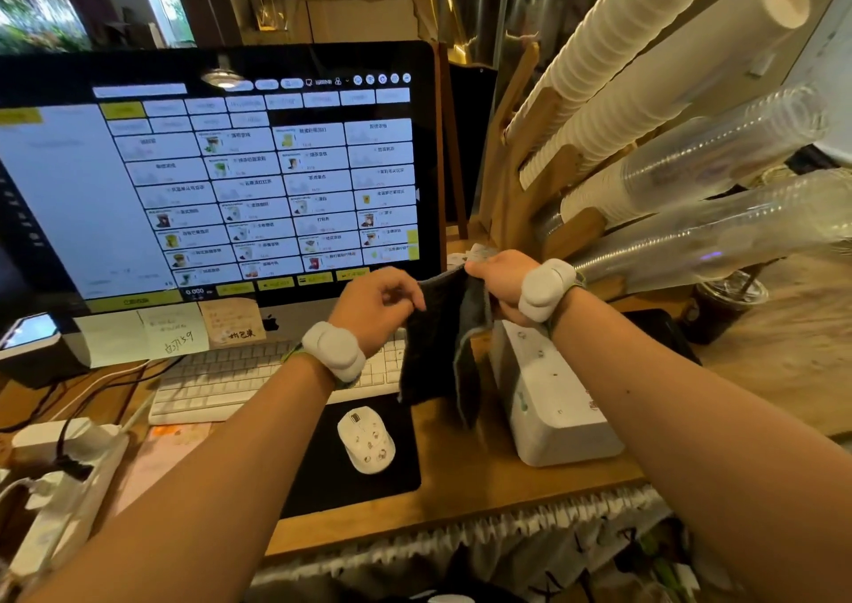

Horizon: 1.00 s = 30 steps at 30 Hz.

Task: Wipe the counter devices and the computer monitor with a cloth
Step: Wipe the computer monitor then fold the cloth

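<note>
Head view: left hand and right hand grip cloth.

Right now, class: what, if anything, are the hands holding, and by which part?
A dark cloth, by its top edge: the left hand pinches one upper corner, the right hand grips the other.
</note>
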Each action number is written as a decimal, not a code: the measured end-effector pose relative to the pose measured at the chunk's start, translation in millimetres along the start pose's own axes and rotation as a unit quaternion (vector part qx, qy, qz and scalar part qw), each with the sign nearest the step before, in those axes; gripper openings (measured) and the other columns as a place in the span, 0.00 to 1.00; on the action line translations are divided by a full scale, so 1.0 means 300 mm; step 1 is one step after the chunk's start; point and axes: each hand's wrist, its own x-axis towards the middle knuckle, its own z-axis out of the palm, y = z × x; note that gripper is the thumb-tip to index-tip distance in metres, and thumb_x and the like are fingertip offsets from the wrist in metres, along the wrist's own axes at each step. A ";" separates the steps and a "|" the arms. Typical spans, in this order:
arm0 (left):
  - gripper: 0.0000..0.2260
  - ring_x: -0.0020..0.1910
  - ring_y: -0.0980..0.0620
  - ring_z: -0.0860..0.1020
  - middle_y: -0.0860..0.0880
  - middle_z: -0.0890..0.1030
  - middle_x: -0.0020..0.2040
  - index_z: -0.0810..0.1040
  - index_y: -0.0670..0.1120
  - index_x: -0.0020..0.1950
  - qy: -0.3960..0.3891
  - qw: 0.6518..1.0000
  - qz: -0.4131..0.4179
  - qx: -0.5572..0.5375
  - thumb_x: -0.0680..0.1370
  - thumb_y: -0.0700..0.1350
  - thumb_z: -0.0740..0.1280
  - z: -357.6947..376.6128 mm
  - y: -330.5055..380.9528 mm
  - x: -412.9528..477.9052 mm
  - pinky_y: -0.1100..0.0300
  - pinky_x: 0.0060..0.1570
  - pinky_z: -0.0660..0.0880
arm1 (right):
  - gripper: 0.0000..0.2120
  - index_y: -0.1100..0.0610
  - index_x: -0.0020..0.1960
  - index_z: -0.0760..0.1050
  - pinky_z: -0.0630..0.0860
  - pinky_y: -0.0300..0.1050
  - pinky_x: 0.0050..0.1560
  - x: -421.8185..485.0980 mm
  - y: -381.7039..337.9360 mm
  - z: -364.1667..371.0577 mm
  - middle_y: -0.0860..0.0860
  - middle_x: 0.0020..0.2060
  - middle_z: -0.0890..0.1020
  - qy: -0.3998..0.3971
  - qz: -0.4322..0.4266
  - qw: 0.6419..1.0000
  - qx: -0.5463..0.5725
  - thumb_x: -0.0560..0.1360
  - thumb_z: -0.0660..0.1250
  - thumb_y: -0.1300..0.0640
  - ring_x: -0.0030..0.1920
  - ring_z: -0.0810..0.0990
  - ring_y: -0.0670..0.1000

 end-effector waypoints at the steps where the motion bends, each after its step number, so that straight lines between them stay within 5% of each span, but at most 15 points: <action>1: 0.09 0.48 0.51 0.82 0.50 0.82 0.47 0.82 0.48 0.43 -0.010 1.000 0.001 0.007 0.74 0.34 0.68 0.014 0.004 -0.013 0.50 0.48 0.82 | 0.30 0.64 0.62 0.76 0.78 0.60 0.60 0.026 0.018 0.012 0.62 0.59 0.81 0.000 0.015 0.999 0.048 0.66 0.69 0.45 0.59 0.81 0.63; 3: 0.07 0.49 0.55 0.82 0.53 0.83 0.47 0.83 0.50 0.46 -0.024 1.000 -0.004 0.005 0.72 0.38 0.71 0.035 0.011 -0.036 0.51 0.51 0.82 | 0.22 0.64 0.62 0.75 0.79 0.59 0.59 -0.017 -0.011 0.037 0.63 0.61 0.79 -0.012 0.053 0.990 0.133 0.72 0.69 0.53 0.61 0.80 0.63; 6: 0.13 0.47 0.60 0.81 0.56 0.83 0.48 0.81 0.51 0.50 -0.034 0.999 -0.011 0.003 0.68 0.51 0.78 0.054 0.024 -0.066 0.61 0.49 0.81 | 0.03 0.60 0.48 0.73 0.82 0.57 0.47 -0.071 -0.045 0.067 0.60 0.51 0.81 -0.001 0.107 0.967 0.229 0.80 0.62 0.62 0.55 0.81 0.61; 8: 0.21 0.47 0.63 0.80 0.58 0.82 0.48 0.80 0.53 0.51 -0.018 0.999 -0.014 0.026 0.63 0.57 0.80 0.061 0.036 -0.075 0.66 0.46 0.79 | 0.05 0.62 0.53 0.74 0.82 0.55 0.43 -0.078 -0.041 0.076 0.60 0.52 0.80 -0.001 0.099 0.968 0.230 0.80 0.62 0.61 0.55 0.81 0.61; 11: 0.23 0.47 0.63 0.79 0.59 0.80 0.49 0.78 0.54 0.51 0.009 0.998 -0.003 0.055 0.62 0.56 0.81 0.059 0.041 -0.068 0.69 0.44 0.79 | 0.20 0.66 0.69 0.69 0.81 0.55 0.54 -0.072 -0.022 0.080 0.62 0.65 0.76 -0.014 0.061 0.979 0.193 0.78 0.62 0.61 0.61 0.79 0.62; 15: 0.20 0.48 0.59 0.79 0.57 0.79 0.51 0.77 0.53 0.52 -0.012 0.991 0.038 0.126 0.65 0.50 0.81 0.058 0.039 -0.053 0.63 0.48 0.80 | 0.20 0.67 0.71 0.67 0.80 0.47 0.45 -0.092 -0.036 0.079 0.62 0.66 0.75 -0.012 0.054 0.981 0.188 0.80 0.59 0.63 0.63 0.78 0.61; 19: 0.12 0.47 0.58 0.80 0.54 0.80 0.49 0.79 0.49 0.50 0.010 0.984 0.083 0.160 0.70 0.43 0.77 0.060 0.029 -0.046 0.59 0.49 0.81 | 0.20 0.67 0.70 0.67 0.81 0.50 0.51 -0.100 -0.035 0.075 0.63 0.66 0.75 -0.015 0.054 0.981 0.186 0.80 0.59 0.64 0.62 0.78 0.61; 23: 0.07 0.45 0.60 0.80 0.55 0.81 0.46 0.82 0.48 0.48 0.049 0.983 0.087 0.154 0.74 0.49 0.74 0.041 0.019 -0.043 0.66 0.48 0.79 | 0.11 0.65 0.62 0.72 0.84 0.52 0.43 -0.115 -0.047 0.045 0.62 0.53 0.80 -0.052 0.084 0.976 0.193 0.82 0.59 0.63 0.53 0.83 0.61; 26: 0.07 0.47 0.60 0.80 0.56 0.81 0.48 0.84 0.48 0.48 0.062 0.990 0.050 0.117 0.73 0.49 0.74 0.017 0.024 -0.032 0.68 0.49 0.78 | 0.12 0.66 0.60 0.73 0.81 0.47 0.26 -0.117 -0.053 0.019 0.61 0.42 0.81 -0.025 0.094 0.984 0.149 0.80 0.63 0.60 0.36 0.84 0.56; 30: 0.05 0.47 0.57 0.81 0.53 0.82 0.49 0.85 0.45 0.46 0.078 0.995 0.003 0.062 0.72 0.44 0.76 -0.011 0.037 -0.005 0.62 0.51 0.80 | 0.07 0.65 0.48 0.75 0.79 0.40 0.26 -0.102 -0.065 -0.003 0.56 0.34 0.81 0.029 0.012 0.998 0.062 0.76 0.67 0.59 0.28 0.80 0.51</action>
